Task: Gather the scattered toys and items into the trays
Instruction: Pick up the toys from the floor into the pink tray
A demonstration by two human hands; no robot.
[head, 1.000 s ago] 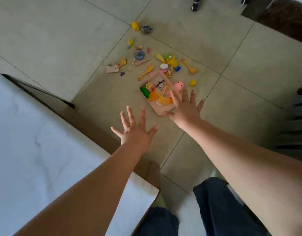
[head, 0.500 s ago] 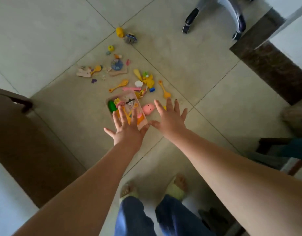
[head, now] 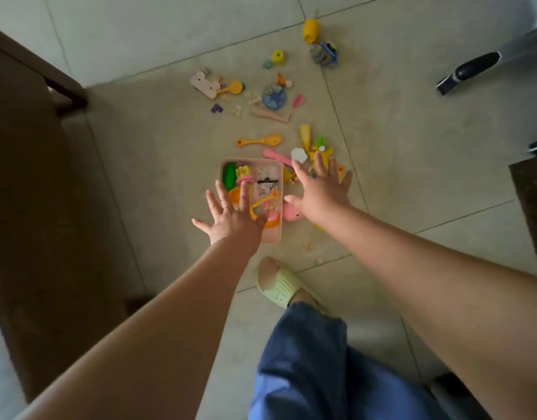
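Both hands, left (head: 231, 218) and right (head: 323, 189), reach with fingers spread, holding nothing, above the pink tray (head: 275, 234) and toys (head: 259, 141) on the floor (head: 158, 153).

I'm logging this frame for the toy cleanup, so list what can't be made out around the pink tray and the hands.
- Head view: the near left part of the pink tray is hidden by the left hand.
- Head view: the yellow toys under the right hand are partly covered; their shapes cannot be told.
- Head view: the pink pig toy is partly hidden by the right hand's thumb.
- Head view: tiny pale pieces near the slipper are too small to identify.
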